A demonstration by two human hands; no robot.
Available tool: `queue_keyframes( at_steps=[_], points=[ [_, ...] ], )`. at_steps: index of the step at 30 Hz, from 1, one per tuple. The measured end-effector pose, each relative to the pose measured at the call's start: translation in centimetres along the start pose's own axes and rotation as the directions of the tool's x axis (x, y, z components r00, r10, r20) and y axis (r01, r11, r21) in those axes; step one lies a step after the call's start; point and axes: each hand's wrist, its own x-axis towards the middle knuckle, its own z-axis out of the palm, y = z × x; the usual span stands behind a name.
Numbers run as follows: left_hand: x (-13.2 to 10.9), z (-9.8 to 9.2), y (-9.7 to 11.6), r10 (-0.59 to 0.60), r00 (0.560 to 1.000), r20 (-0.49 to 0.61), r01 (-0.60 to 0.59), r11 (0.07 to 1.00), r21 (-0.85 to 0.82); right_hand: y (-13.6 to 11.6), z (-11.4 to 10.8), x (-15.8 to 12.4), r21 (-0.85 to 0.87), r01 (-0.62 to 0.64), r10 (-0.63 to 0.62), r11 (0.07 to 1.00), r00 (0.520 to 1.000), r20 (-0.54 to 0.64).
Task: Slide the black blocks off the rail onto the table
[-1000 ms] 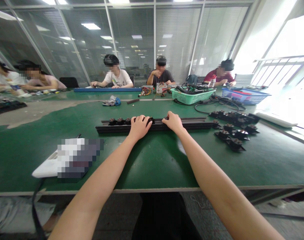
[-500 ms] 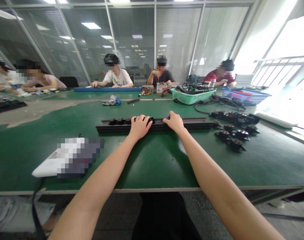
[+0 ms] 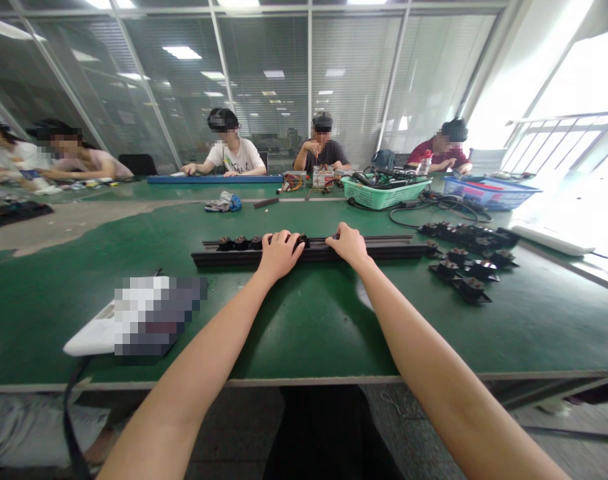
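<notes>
Bent over the dark rail (image 3: 394,252), the left grip (image 3: 281,253) lay with its fingers arched and partly spread beside a row of black units (image 3: 240,243), a further unit (image 3: 303,241) showing just past its fingertips; whether it held any of them firmly or only steadied them could not be told. Near it on the right, with a gap between the two, the right grip (image 3: 348,243) had thumb and fingers drawn close at the rail as in a pinch, with a small dark part (image 3: 336,235) at the tips, too covered to make out, so its hold was uncertain as well. The rail lay lengthwise across the green counter (image 3: 304,320), and three units stood in view along it, left of the left grip. Beyond its right end, loose black units (image 3: 471,288) sat on the counter in a loose cluster. Judging by this layout, the step in hand looked like placing or lining up units along the rail, one side steadying while the other worked. The next move seemed to call for a calm left grip on the row and a small, square push or slide from the right, without tipping the rail
</notes>
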Motion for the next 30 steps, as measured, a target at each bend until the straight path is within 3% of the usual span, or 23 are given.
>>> queue_keyframes(
  at_steps=[7,30],
  points=[
    [-0.07,0.21,-0.17,0.004,1.0,-0.012,-0.004,1.0,-0.011,0.77,0.17,0.73,0.086,0.002,-0.002,0.996,1.0,0.006],
    [-0.06,-0.22,0.09,-0.001,1.0,0.007,0.001,1.0,-0.002,0.16,-0.39,-0.01,-0.034,-0.017,0.017,0.999,1.0,0.006]
  ],
)
